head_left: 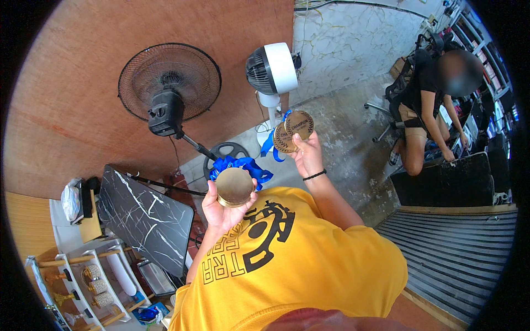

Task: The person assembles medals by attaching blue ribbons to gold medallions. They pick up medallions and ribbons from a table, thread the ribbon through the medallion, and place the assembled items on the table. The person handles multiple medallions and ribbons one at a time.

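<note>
While the left hand (223,212) cups a round gold metal medal (234,186) from below, its fingers curl up around the disc's lower rim and the thumb presses the right edge, so the plain face tilts toward the camera. A bunched bright blue ribbon (243,165) sits just behind the top of this medal, touching it. The right hand (308,157), with a thin black band (314,175) on its wrist, is raised higher and further right; its fingers are closed in a pinch on two round bronze-coloured medals (293,131) that overlap each other, their embossed faces showing. A strip of blue ribbon hangs from this pair on the left side. Both hands are held out above a yellow printed T-shirt (298,265). Behind them stand a black pedestal fan (168,88) and a white round fan (271,69), near a dark marbled tabletop (146,218).
</note>
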`<action>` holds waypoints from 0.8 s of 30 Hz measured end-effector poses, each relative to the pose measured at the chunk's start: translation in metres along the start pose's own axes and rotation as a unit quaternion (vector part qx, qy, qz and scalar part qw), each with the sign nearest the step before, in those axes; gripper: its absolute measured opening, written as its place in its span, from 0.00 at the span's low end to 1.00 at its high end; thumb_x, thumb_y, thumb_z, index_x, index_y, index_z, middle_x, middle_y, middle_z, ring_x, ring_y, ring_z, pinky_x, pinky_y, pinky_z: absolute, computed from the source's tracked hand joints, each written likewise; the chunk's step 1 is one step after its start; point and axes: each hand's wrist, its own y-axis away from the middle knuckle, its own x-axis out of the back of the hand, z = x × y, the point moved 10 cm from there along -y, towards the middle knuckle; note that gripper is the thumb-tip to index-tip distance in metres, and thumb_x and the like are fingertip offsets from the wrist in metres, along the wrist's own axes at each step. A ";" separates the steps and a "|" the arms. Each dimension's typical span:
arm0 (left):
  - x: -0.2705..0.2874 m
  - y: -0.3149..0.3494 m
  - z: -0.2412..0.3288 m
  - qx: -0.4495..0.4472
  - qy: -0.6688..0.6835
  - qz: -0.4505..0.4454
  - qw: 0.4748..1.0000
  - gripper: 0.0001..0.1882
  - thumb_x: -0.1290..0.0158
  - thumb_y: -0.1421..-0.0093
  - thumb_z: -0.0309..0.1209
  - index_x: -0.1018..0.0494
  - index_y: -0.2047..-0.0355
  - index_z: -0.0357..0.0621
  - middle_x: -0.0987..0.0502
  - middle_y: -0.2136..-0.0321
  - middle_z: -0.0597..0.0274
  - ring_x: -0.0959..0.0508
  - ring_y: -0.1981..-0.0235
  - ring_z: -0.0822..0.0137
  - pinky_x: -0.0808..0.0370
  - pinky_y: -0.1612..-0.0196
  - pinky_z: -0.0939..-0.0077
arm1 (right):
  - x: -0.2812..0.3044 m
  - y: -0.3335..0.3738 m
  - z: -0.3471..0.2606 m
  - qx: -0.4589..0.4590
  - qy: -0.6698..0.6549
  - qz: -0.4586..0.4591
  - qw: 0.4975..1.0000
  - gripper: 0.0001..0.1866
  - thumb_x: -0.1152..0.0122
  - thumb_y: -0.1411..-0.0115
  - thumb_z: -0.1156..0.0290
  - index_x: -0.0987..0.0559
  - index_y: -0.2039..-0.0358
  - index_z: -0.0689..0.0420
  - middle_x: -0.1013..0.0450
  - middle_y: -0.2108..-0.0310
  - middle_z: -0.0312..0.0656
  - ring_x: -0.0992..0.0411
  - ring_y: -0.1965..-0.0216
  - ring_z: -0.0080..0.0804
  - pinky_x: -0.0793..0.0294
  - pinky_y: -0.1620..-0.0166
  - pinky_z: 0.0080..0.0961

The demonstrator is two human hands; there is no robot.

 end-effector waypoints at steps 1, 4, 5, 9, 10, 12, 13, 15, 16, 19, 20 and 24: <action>0.001 -0.001 0.000 -0.002 -0.003 0.003 1.000 0.36 0.46 0.43 0.52 0.38 0.43 0.40 0.36 0.43 0.49 0.38 0.43 0.44 0.33 0.45 0.48 | 0.002 0.000 0.001 -0.002 -0.004 0.004 1.000 0.17 0.48 0.39 0.81 0.35 0.50 0.55 0.28 0.55 0.41 0.24 0.58 0.32 0.18 0.64 0.30; 0.005 0.000 0.000 -0.008 -0.001 0.011 1.000 0.35 0.46 0.43 0.51 0.38 0.43 0.40 0.36 0.43 0.49 0.39 0.42 0.44 0.34 0.45 0.48 | 0.002 -0.001 -0.002 0.014 0.009 -0.015 1.000 0.15 0.49 0.38 0.79 0.34 0.51 0.53 0.28 0.56 0.40 0.25 0.56 0.32 0.20 0.57 0.35; 0.007 -0.001 0.001 -0.014 -0.006 0.015 1.000 0.35 0.46 0.43 0.51 0.38 0.43 0.40 0.37 0.43 0.49 0.39 0.42 0.44 0.34 0.45 0.47 | -0.002 -0.001 0.000 0.008 0.000 -0.033 0.999 0.15 0.49 0.38 0.79 0.33 0.52 0.53 0.28 0.56 0.40 0.25 0.56 0.32 0.20 0.57 0.35; 0.015 0.002 0.005 -0.038 -0.039 0.042 0.998 0.35 0.46 0.43 0.51 0.38 0.42 0.41 0.36 0.43 0.48 0.38 0.42 0.43 0.34 0.45 0.47 | 0.001 0.001 0.008 -0.029 -0.021 -0.035 0.999 0.15 0.47 0.39 0.78 0.33 0.52 0.55 0.28 0.57 0.42 0.25 0.57 0.34 0.19 0.58 0.37; 0.014 0.002 0.007 -0.054 -0.052 0.044 0.996 0.35 0.48 0.42 0.51 0.38 0.42 0.41 0.35 0.44 0.47 0.37 0.43 0.41 0.34 0.45 0.46 | 0.004 0.001 0.009 -0.029 -0.030 -0.020 0.999 0.15 0.46 0.40 0.77 0.33 0.52 0.56 0.27 0.58 0.44 0.24 0.59 0.36 0.19 0.59 0.38; 0.008 0.002 0.013 -0.089 -0.092 0.045 0.991 0.32 0.50 0.40 0.50 0.36 0.43 0.40 0.33 0.45 0.47 0.36 0.43 0.42 0.34 0.47 0.45 | 0.008 0.000 0.016 -0.047 -0.029 -0.012 0.998 0.18 0.45 0.40 0.77 0.35 0.50 0.55 0.28 0.56 0.41 0.25 0.57 0.36 0.21 0.58 0.41; 0.011 0.002 0.016 -0.111 -0.099 0.082 0.986 0.31 0.49 0.41 0.49 0.36 0.44 0.40 0.33 0.45 0.48 0.35 0.43 0.44 0.33 0.47 0.46 | 0.015 0.002 0.021 -0.068 -0.039 0.008 0.997 0.19 0.44 0.40 0.77 0.36 0.49 0.53 0.29 0.54 0.40 0.25 0.57 0.36 0.21 0.57 0.42; -0.007 -0.001 0.026 -0.174 -0.160 0.043 0.971 0.27 0.47 0.39 0.43 0.35 0.45 0.41 0.31 0.47 0.52 0.34 0.44 0.50 0.32 0.48 0.49 | 0.018 0.004 0.033 -0.098 -0.029 0.018 0.995 0.20 0.47 0.39 0.78 0.36 0.47 0.53 0.29 0.53 0.41 0.25 0.55 0.37 0.20 0.57 0.42; -0.013 -0.004 0.031 -0.209 -0.193 0.035 0.958 0.25 0.48 0.38 0.42 0.35 0.46 0.41 0.30 0.49 0.54 0.33 0.45 0.52 0.32 0.49 0.50 | 0.016 0.006 0.034 -0.108 -0.036 -0.007 0.993 0.20 0.47 0.39 0.78 0.36 0.47 0.53 0.28 0.52 0.40 0.25 0.54 0.37 0.20 0.57 0.42; -0.015 0.004 0.051 -0.325 -0.274 0.096 0.900 0.19 0.47 0.37 0.38 0.33 0.51 0.42 0.28 0.56 0.56 0.28 0.53 0.60 0.29 0.52 0.57 | 0.012 0.014 0.051 -0.141 -0.041 -0.033 0.989 0.19 0.47 0.38 0.76 0.35 0.47 0.53 0.28 0.51 0.41 0.26 0.52 0.37 0.20 0.55 0.42; -0.012 0.005 0.056 -0.348 -0.295 0.122 0.882 0.17 0.47 0.37 0.38 0.32 0.52 0.42 0.27 0.57 0.56 0.28 0.55 0.61 0.29 0.52 0.59 | 0.016 0.018 0.055 -0.148 -0.036 -0.023 0.988 0.18 0.47 0.38 0.76 0.35 0.48 0.53 0.29 0.51 0.42 0.26 0.51 0.37 0.21 0.54 0.42; 0.018 0.005 0.059 -0.317 -0.287 0.232 0.874 0.14 0.44 0.39 0.39 0.30 0.59 0.45 0.27 0.64 0.60 0.28 0.61 0.66 0.29 0.55 0.64 | 0.023 0.027 0.067 -0.189 -0.032 0.000 0.981 0.18 0.48 0.38 0.77 0.35 0.48 0.53 0.28 0.51 0.42 0.26 0.51 0.37 0.22 0.53 0.44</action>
